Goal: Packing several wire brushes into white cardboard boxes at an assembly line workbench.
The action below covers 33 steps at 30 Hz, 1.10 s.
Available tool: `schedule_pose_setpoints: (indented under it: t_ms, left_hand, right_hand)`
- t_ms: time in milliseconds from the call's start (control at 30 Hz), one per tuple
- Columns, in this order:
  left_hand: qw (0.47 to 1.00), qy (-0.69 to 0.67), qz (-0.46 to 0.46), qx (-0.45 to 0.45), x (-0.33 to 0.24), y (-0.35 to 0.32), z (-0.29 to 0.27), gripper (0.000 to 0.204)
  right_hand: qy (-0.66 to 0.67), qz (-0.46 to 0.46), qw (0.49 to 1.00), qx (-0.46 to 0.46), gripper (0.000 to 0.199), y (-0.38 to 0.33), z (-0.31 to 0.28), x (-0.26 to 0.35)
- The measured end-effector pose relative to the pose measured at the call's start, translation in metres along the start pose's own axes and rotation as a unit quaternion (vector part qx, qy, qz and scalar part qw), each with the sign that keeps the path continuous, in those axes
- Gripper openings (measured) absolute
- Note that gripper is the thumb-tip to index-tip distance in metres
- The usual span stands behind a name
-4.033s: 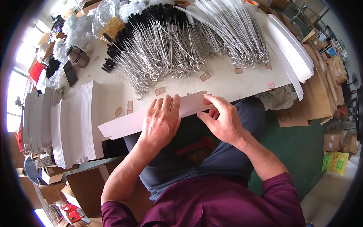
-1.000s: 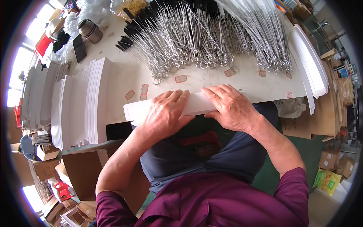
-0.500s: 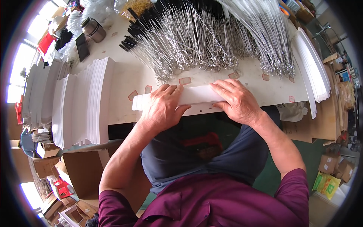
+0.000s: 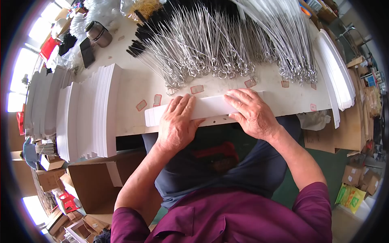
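Observation:
A long, narrow white paper box [image 4: 212,106] lies along the table's near edge, tilted slightly up toward its right end. My left hand [image 4: 177,121] rests across its left half, fingers close together on top and thumb toward the near side. Near its right end, my right hand [image 4: 253,114] grips it with fingers over the top and thumb at the near edge. The end flap at the box's left sticks out past my left hand. Beyond both hands lies a wide pile of thin wire brushes [image 4: 227,50] with looped metal ends and black bristles.
Stacks of white flat cartons [image 4: 110,109] stand at the table's left; more white cartons [image 4: 337,73] lie at the right edge. A steel flask [image 4: 98,34] and a dark phone [image 4: 87,52] sit at the back left. Below is an open cardboard box [image 4: 91,186].
My left hand has slid a little right and nearer to me along the box. The box's left end has shifted slightly right and nearer; my right hand has barely moved.

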<state>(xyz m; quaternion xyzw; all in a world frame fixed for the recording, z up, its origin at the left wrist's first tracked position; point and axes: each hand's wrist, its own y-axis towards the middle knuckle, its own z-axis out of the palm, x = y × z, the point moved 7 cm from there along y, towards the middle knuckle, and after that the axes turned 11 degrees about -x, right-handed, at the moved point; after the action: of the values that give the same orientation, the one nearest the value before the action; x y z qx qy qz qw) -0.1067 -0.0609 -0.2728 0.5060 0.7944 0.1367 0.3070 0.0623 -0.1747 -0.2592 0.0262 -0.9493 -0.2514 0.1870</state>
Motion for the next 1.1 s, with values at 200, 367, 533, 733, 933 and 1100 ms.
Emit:
schedule_pose_setpoints:
  t_ms: [200, 367, 533, 733, 933, 1100]
  left_hand:
    - [0.997, 0.043, 0.043, 0.041, -0.016, -0.010, 0.013, 0.083]
    - [0.990, 0.076, 0.061, 0.104, -0.023, -0.011, 0.034, 0.090]
    - [0.985, 0.140, 0.016, 0.096, 0.004, -0.024, 0.011, 0.089]
    - [0.984, 0.166, -0.004, 0.070, 0.036, -0.043, -0.010, 0.086]
    - [0.976, 0.201, 0.003, 0.082, 0.046, -0.044, -0.018, 0.084]
    - [0.985, 0.162, 0.030, 0.047, 0.031, -0.056, -0.033, 0.077]
  right_hand:
    - [-0.070, -0.021, 0.996, 0.050, 0.076, -0.011, 0.019, 0.018]
    - [-0.133, -0.051, 0.985, 0.092, 0.086, -0.005, 0.048, 0.035]
    - [-0.130, 0.053, 0.989, 0.051, 0.090, -0.029, 0.022, -0.002]
    - [-0.184, 0.085, 0.979, 0.035, 0.093, -0.051, 0.002, -0.029]
    - [-0.162, 0.108, 0.981, -0.007, 0.094, -0.055, -0.007, -0.030]
    - [-0.128, 0.042, 0.988, -0.070, 0.065, -0.066, -0.018, -0.023]
